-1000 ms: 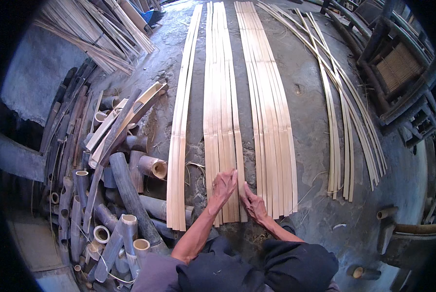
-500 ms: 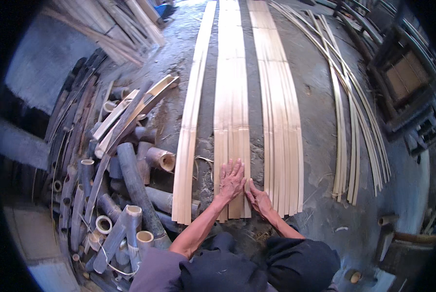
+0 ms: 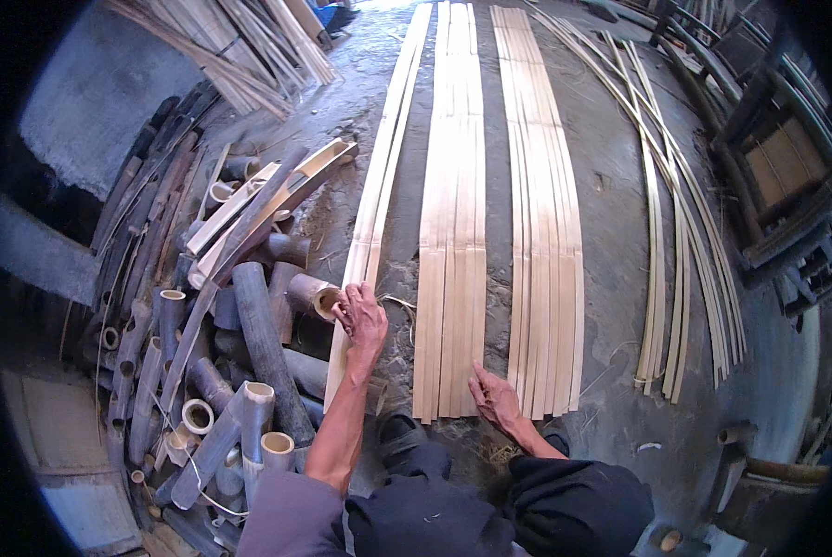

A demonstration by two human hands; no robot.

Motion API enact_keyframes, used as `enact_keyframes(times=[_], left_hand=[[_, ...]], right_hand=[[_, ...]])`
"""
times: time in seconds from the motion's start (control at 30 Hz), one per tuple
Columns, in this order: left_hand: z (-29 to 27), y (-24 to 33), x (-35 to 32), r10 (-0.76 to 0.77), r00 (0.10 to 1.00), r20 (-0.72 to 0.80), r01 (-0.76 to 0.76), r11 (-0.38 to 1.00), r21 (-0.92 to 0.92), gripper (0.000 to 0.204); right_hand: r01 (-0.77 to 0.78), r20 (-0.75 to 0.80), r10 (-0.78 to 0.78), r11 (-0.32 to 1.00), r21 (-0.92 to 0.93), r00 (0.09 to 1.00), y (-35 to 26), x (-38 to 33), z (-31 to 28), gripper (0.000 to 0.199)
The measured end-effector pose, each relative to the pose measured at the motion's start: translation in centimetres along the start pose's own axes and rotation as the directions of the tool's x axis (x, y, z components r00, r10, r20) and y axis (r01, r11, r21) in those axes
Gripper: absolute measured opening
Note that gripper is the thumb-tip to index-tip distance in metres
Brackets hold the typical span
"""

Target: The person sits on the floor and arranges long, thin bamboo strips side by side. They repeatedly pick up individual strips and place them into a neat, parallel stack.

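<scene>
Long, pale bamboo strips lie side by side in three rows on the floor. My left hand reaches over the narrow left row, its fingers bent and closed on strips near their close end; the fingertips are partly hidden. My right hand rests at the right edge of the wide middle row, close to its near end. Its fingers lie loosely against the edge strip and do not wrap around it. The right row lies a little beyond that hand, untouched.
Cut bamboo tubes and split pieces are heaped at the left. Thin loose strips cross each other on the floor at the right. A dark wooden frame stands at the far right. More bamboo lengths lean at the back left.
My left hand has left the middle row and moved left onto the left row, its fingers curling from flat. My right hand has shifted slightly nearer to me along the middle row's edge.
</scene>
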State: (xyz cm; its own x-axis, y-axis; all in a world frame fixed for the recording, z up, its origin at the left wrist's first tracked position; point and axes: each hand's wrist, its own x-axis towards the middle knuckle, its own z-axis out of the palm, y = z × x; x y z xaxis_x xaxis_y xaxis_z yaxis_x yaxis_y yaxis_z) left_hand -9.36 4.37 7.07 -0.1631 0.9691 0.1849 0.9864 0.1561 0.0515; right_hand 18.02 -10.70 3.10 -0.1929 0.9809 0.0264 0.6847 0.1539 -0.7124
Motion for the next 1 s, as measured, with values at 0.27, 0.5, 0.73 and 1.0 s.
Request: enact_keyframes(times=[0.27, 0.5, 0.73, 1.0], left_hand=[[-0.3, 0.8, 0.8, 0.055, 0.997, 0.045, -0.040, 0.962, -0.270, 0.046], [-2.7, 0.9, 3.2, -0.078, 0.953, 0.294, 0.284, 0.569, -0.771, 0.032], [-6.5, 9.9, 1.3, -0.206, 0.976, -0.067, 0.023, 0.406, -0.913, 0.033], [-2.2, 18.8, -1.8, -0.192, 0.948, 0.252, 0.288, 0.190, -0.939, 0.036]], right_hand=[[0.006, -0.010, -0.005, 0.984, 0.177, 1.000, 0.0, -0.7, 0.8, 0.032], [-0.218, 0.243, 0.148, 0.930, 0.295, 0.959, 1.2, -1.7, 2.3, 0.034], [-0.024, 0.060, 0.000, 0.917, 0.399, 0.998, -5.8, 0.2, -2.7, 0.043], [-0.353, 0.140, 0.348, 0.686, 0.636, 0.927, -6.4, 0.0, -2.5, 0.058]])
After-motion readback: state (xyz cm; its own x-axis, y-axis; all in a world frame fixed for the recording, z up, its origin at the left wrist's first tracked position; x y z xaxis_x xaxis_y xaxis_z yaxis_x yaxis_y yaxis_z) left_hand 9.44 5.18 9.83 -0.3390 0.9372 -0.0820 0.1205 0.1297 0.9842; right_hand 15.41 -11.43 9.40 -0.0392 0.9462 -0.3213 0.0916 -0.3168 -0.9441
